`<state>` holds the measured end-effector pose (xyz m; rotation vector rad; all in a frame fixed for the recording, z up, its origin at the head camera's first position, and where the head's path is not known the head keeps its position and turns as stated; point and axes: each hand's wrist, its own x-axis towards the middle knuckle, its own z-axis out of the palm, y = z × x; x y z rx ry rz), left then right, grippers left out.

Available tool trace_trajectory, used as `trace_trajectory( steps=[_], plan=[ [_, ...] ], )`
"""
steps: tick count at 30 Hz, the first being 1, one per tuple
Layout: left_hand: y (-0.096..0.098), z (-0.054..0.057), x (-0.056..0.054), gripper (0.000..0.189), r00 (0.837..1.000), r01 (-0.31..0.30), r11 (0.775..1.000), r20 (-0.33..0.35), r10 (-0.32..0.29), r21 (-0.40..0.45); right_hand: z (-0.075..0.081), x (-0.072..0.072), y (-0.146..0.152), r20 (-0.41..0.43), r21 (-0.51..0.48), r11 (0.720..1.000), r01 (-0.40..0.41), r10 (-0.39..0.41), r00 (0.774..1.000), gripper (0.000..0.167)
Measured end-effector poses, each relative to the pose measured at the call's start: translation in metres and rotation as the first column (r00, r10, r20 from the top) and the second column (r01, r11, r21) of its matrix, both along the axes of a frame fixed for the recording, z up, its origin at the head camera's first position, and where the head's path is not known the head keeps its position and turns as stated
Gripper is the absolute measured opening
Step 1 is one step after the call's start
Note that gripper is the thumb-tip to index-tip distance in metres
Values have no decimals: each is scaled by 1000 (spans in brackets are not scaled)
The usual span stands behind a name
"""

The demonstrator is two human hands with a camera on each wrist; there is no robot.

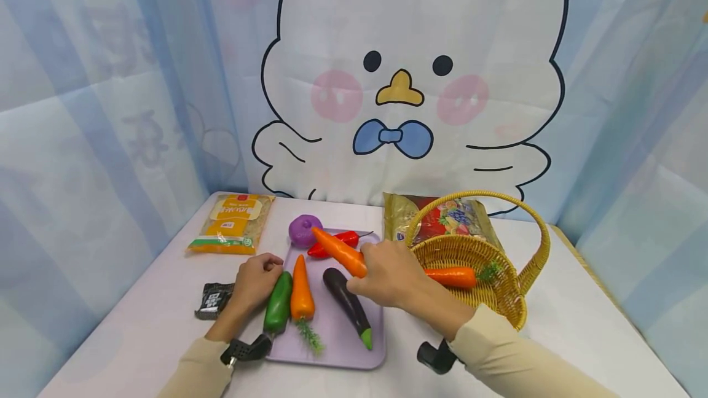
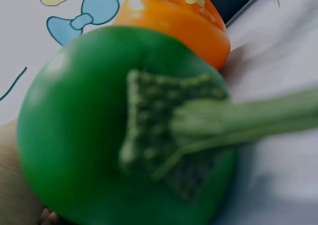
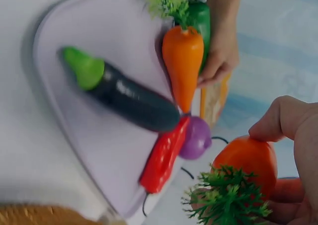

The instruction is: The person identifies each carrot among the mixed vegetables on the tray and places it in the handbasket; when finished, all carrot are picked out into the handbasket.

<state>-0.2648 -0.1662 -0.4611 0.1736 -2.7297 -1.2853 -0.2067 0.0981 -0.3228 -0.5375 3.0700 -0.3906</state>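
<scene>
Head cam has the glossy orange toy carrot [image 1: 338, 250] right in the middle: it's up in my right hand [image 1: 389, 272], over the far part of the pale purple rectangular tray [image 1: 340, 349]. Right wrist cam shows the grip better: thumb on one side, fingers on the other, leafy green end poking out.

Under and around it on the tray I've got a dark purple eggplant with a green cap [image 1: 348, 306], a shiny red chili pepper [image 1: 350, 238] and another orange carrot with feathery leaves [image 1: 302, 290]. A long green pepper [image 1: 278, 303] lies along the left edge, and a round purple onion-like thing [image 1: 303, 230] sits at the far-left corner. My left hand [image 1: 257, 278] is just beside the green pepper, fingers bent; can't tell if they're gripping the tray edge.

Progress, as I'd judge it: one orange carrot lying in the basket [image 1: 453, 277] is placed inside the golden wicker basket with the arched handle [image 1: 470, 250]. The one I'm holding isn't set down yet, and the other five are at the tray.
</scene>
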Motion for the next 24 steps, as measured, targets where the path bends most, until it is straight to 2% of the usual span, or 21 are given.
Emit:
trace_trajectory(
  steps=[5,14,24],
  plan=[
    [0,0,0,25,1000,-2,1000,-7,2,1,9,-3,16,-52,51,999,16,-14,999,34],
    [0,-3,0,24,1000,-3,1000,-6,3,6,17,-6,42,-38,39,999,31,-30,999,35],
    [0,-3,-1,24,1000,-4,1000,-11,4,5,32,-15,73,-75,138,990,19,-9,997,34]
  ],
)
